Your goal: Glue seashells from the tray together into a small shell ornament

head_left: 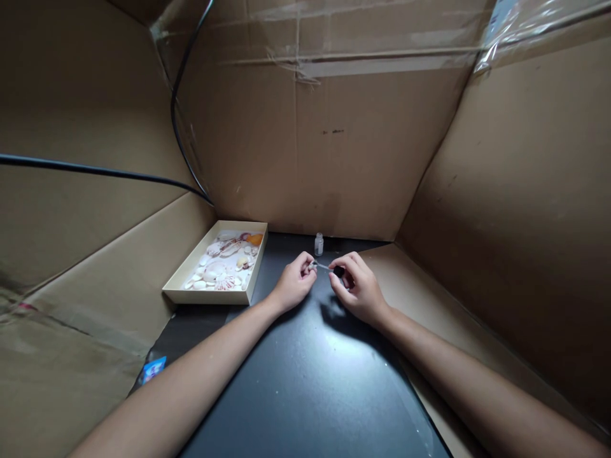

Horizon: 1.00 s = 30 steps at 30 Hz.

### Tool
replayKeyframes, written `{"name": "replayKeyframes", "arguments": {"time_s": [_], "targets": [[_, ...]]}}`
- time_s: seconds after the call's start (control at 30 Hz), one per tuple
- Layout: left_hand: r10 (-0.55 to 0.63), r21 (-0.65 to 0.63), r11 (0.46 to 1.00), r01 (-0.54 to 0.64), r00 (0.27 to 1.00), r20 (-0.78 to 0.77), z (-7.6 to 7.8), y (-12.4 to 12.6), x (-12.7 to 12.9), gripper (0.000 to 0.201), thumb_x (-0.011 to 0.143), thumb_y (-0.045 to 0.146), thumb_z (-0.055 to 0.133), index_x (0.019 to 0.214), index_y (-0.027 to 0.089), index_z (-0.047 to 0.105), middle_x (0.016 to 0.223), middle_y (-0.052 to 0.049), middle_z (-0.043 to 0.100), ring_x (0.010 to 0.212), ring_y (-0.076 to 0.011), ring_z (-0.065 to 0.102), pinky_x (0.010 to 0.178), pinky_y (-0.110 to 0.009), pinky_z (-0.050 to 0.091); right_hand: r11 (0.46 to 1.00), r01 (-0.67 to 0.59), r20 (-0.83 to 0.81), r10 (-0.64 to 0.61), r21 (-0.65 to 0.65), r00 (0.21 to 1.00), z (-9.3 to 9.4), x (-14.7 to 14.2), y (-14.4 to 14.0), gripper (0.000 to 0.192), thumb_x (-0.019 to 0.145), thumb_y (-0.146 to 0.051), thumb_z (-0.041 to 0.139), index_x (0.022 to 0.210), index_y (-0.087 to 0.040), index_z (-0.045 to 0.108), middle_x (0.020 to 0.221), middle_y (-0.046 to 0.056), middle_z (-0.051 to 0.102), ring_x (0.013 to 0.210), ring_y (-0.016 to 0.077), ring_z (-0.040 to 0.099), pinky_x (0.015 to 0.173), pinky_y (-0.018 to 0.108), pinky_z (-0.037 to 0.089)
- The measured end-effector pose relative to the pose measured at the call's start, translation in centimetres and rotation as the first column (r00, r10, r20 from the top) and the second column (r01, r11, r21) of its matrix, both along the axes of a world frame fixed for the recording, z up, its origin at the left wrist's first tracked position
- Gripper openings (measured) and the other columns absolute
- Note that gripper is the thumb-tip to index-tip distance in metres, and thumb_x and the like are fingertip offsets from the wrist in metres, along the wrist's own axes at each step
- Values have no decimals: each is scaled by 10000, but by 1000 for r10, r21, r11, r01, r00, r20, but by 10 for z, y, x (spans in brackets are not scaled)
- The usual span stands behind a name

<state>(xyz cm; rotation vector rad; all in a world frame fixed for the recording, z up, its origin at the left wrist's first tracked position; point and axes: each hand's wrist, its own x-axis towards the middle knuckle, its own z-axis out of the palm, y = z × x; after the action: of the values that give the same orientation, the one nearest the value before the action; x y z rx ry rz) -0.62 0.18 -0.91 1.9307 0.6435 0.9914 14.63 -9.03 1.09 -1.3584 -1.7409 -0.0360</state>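
My left hand (296, 283) pinches a small pale object, too small to identify, at its fingertips above a black table top (305, 381). My right hand (357, 289) holds a thin brush (329, 268) by its black cap, with the tip touching the small object in the left hand. A small clear bottle (319, 244) stands open on the table just behind both hands. To the left lies a shallow cream box (191, 287) with several seashells (224, 264) in it.
Cardboard walls (310, 146) enclose the table at the back and on both sides. A black cable (95, 170) runs along the left wall. A small blue card (153, 368) lies at the table's left edge.
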Motion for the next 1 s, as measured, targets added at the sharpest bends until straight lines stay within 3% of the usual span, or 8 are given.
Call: {"name": "replayKeyframes", "arguments": {"time_s": [0.43,0.6,1.0], "targets": [[-8,-37,999,8,1000,-3,3,-3,0,118,814,265,512,848,168,454,652,54,370,587,-81,333,554,-201,282,998,45,23,-44,-35,999,0,-1,1,135,850,-265,547,967,-198,566,892,18,521,582,69,451,589,220,397],[-19,-38,999,18,1000,-16,3,-2,0,111,810,250,507,862,167,455,643,56,364,591,-85,337,557,-203,288,998,-40,39,41,-39,998,0,-1,-1,135,854,-255,539,969,-195,576,849,12,492,591,73,444,599,220,400],[-24,-34,999,23,1000,-18,2,-2,0,106,824,255,495,845,163,447,649,53,368,594,-84,326,552,-210,283,1000,-10,10,11,-27,1000,0,-1,-1,153,863,-272,548,976,-198,621,836,12,485,590,70,436,605,223,400]]}}
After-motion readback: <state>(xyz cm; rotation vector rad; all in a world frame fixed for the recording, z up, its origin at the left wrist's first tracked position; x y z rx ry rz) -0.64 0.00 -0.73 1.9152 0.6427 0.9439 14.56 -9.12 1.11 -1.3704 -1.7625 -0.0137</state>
